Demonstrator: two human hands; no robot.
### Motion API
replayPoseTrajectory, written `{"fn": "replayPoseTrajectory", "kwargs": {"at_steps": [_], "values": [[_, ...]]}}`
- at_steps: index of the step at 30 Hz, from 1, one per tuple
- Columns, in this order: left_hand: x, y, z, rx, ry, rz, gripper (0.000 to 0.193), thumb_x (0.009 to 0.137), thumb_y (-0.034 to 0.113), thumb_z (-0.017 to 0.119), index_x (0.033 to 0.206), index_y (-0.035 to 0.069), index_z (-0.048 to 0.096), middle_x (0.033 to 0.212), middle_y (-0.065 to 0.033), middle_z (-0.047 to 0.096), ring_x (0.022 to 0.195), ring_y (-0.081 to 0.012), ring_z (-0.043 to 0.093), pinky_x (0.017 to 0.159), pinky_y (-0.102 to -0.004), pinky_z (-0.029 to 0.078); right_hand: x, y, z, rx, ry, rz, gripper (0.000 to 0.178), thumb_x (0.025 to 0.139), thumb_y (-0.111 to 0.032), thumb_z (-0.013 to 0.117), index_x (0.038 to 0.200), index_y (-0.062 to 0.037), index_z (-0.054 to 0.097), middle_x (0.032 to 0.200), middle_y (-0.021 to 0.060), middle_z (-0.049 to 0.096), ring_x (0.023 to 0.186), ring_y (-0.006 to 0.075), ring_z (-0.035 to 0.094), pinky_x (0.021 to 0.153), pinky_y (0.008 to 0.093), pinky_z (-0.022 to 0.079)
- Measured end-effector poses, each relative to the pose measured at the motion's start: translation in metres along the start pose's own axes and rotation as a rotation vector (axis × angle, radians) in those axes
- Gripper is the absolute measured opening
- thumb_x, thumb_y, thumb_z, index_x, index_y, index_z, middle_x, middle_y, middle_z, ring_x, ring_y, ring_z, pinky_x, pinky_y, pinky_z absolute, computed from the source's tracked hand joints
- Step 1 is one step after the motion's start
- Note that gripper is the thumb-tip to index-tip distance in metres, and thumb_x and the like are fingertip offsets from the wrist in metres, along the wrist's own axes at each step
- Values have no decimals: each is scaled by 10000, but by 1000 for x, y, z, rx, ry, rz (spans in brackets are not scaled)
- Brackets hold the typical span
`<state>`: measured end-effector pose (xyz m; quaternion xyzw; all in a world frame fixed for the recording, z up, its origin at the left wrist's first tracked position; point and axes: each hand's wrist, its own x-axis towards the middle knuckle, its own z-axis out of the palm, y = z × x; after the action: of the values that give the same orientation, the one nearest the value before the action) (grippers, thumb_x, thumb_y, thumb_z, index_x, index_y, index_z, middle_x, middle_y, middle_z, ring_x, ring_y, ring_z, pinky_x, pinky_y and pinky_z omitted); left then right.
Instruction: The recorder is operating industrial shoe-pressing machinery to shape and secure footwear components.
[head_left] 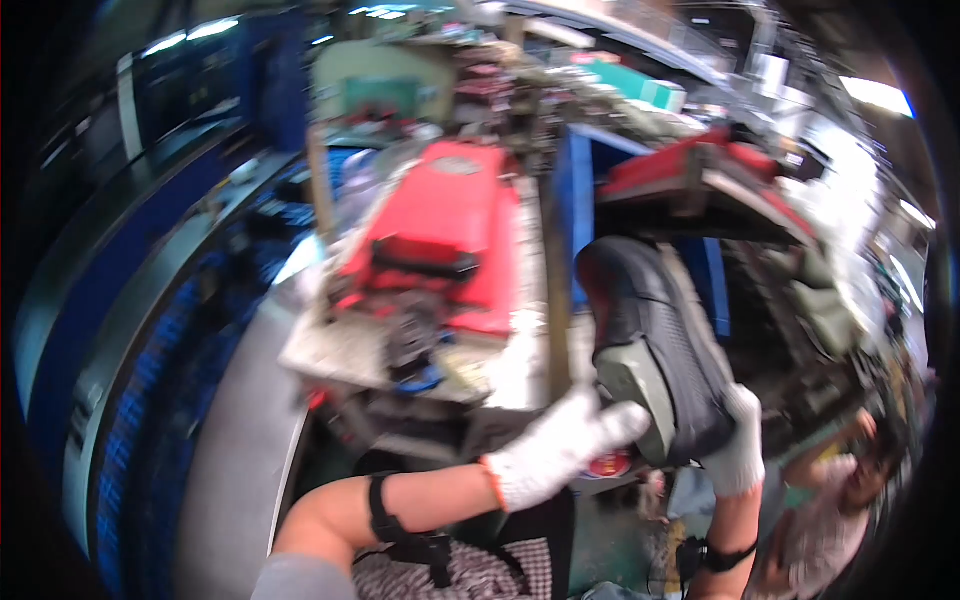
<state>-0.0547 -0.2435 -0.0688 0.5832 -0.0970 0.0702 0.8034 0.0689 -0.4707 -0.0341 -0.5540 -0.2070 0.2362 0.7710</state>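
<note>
A black shoe (660,330) with a grey-green piece (635,385) along its side is held up right of the middle. My right hand (738,440), in a white knit glove, grips the shoe's near end from the right. My left hand (570,445), gloved likewise, has its thumb and fingers apart. Its fingertips overlap the grey-green piece in the picture; whether they press on it I cannot tell. Dark straps circle both my forearms.
A worktable (330,350) ahead bears red slabs (440,210) and a dark clamp-like part (415,335). Another red-topped rack (700,180) stands beyond the shoe. Blue conveyor-like machinery (140,400) runs along the left. A person (825,510) is at the lower right.
</note>
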Motion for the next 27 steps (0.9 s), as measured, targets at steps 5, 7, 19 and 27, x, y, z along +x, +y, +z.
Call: {"fn": "replayPoseTrajectory", "kwargs": {"at_steps": [5,7,19,27], "values": [[-90,16,-26,-614,290,119,621,1004,316,630,1516,0,472,1427,-135,619,1288,-238,630,1141,-417,494,5,35,138,-154,-319,-40,852,914,-379,770,1587,35,451,1519,175,583,1355,286,615,1137,429,504],[-132,28,-62,-792,264,299,681,949,265,592,1546,-25,443,1491,-185,604,1335,-302,642,1189,-460,493,11,23,202,-623,-518,-149,864,871,-396,831,1570,-2,511,1463,161,623,1291,285,656,1066,414,552],[-335,83,-310,-327,1417,40,427,901,412,691,1220,128,689,1155,-104,759,1079,-289,717,955,-571,549,-22,76,401,-686,-1527,-672,289,918,-239,700,1144,-61,719,1072,146,735,960,318,750,780,415,613],[-409,76,-499,94,1605,-176,350,814,337,768,1054,84,735,1055,-39,733,974,-219,704,905,-403,571,-17,140,386,-733,-1287,-649,131,937,-207,655,945,-83,696,827,64,681,779,259,730,663,395,599]]}}
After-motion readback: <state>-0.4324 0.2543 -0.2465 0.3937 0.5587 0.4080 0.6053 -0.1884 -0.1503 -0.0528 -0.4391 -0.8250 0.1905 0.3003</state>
